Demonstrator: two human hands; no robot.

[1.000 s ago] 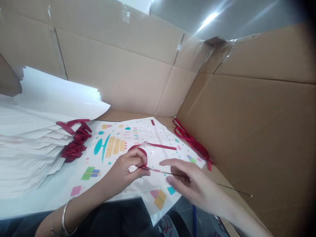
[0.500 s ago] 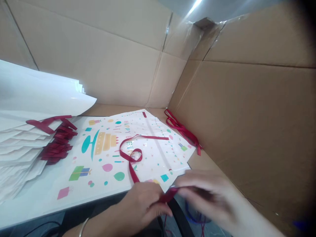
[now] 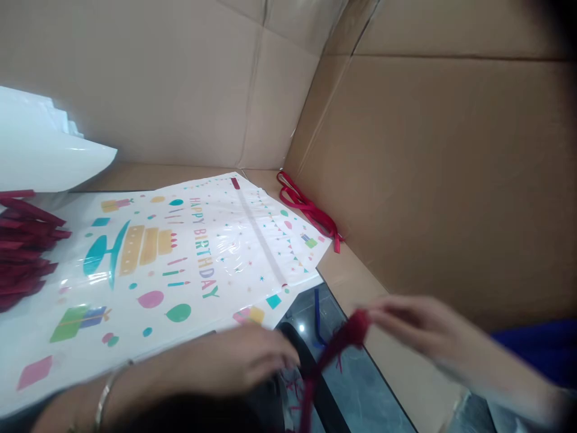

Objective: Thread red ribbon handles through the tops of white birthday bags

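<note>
My right hand (image 3: 415, 328) pinches a dark red ribbon (image 3: 336, 347), which hangs down toward the bottom of the view and looks bunched or knotted by the fingertips. Left of it, my left hand (image 3: 255, 358) is blurred, its fingers loosely bent and apart from the ribbon; I see nothing in them. A silver bangle circles that wrist. Beyond both hands lies a white bag or sheet (image 3: 243, 240) printed with a cake, balloons and "HAPPY BIRTHDAY", a red tab near its far edge. Another printed piece seems to lie beneath it.
At the left, a white stack (image 3: 36, 144) stands near many dark red ribbon ends (image 3: 27, 246). A looped red ribbon bundle (image 3: 311, 210) rests by the right cardboard wall (image 3: 451, 180). Dark floor (image 3: 360, 373) with a blue strip and red scraps shows below the table edge.
My right hand has moved right with the ribbon, pulling it off the printed piece. My left hand has come away from the ribbon. The view has shifted right and down.
</note>
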